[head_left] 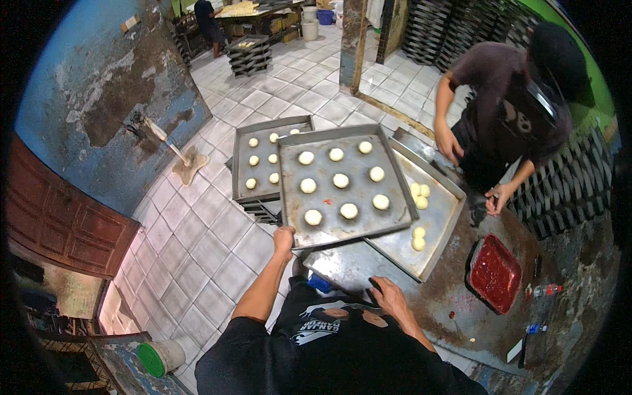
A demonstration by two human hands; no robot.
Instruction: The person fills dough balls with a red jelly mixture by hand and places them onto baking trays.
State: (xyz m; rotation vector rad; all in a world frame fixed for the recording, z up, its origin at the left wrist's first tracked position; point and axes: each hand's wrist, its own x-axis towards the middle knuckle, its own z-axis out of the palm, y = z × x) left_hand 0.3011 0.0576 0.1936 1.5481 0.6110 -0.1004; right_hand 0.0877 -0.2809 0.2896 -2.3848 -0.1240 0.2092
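Observation:
My left hand [284,241] is closed on the near left corner of a metal baking tray [329,178], which carries several round, pale dough balls [340,180] in rows. This tray overlaps another tray of dough balls [238,161] on its left, atop a stack. To the right it overlaps a tray [428,253] holding dough balls in small clusters [419,239]. My right hand [393,299] is low over the near edge of the metal work surface [349,266], fingers curled. Something dark shows at its fingertips, too small to name.
Across the brown table [441,296], a person [507,112] in dark clothes has both hands low. A red tray [495,273] with a wet-looking surface and a small bottle [546,289] are on the table. Stacked trays [559,181] stand at right; a bucket with green lid [161,357] stands at lower left.

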